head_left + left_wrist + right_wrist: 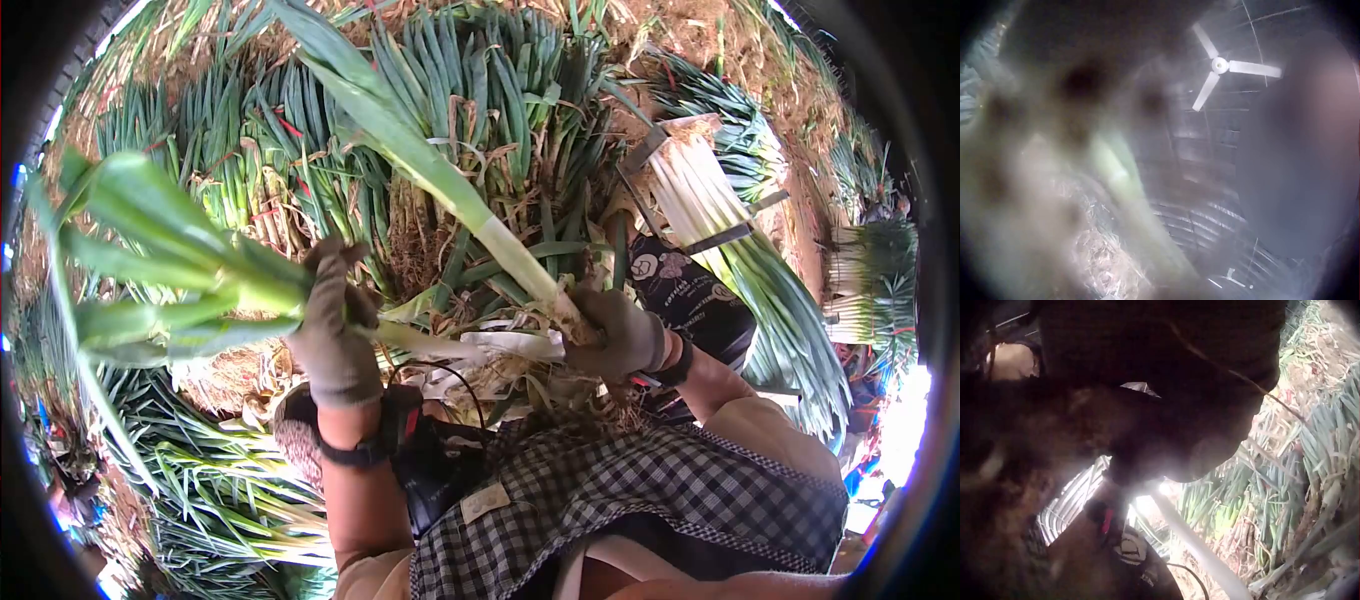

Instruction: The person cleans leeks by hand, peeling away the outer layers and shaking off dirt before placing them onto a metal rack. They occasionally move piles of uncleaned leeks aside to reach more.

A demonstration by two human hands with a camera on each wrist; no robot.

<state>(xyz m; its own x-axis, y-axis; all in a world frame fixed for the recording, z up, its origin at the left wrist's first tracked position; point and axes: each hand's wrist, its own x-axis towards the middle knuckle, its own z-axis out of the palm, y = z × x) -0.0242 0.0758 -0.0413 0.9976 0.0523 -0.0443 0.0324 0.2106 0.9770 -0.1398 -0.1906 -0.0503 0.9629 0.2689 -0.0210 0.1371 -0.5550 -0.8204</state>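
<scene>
Both hands wear greyish gloves. In the head view the left hand (338, 335) grips a leek (235, 285) around its stalk, with broad green leaves fanning out to the left and the pale stem pointing right. The right hand (615, 335) holds a second leek (480, 220) near its root end; its leaves reach up to the top left. In the left wrist view a blurred glove (1029, 206) and a pale green stem (1125, 181) show. A dark, close glove (1166, 406) fills much of the right wrist view, with a white stem (1197, 550) below.
Upright bundles of leeks (480, 90) stand behind the hands. A trimmed bundle (700, 190) lies in a metal holder (720, 237) at the right. More leeks (230, 480) lie at the lower left. Loose peelings and stems lie between the hands, near the checked apron (620, 490).
</scene>
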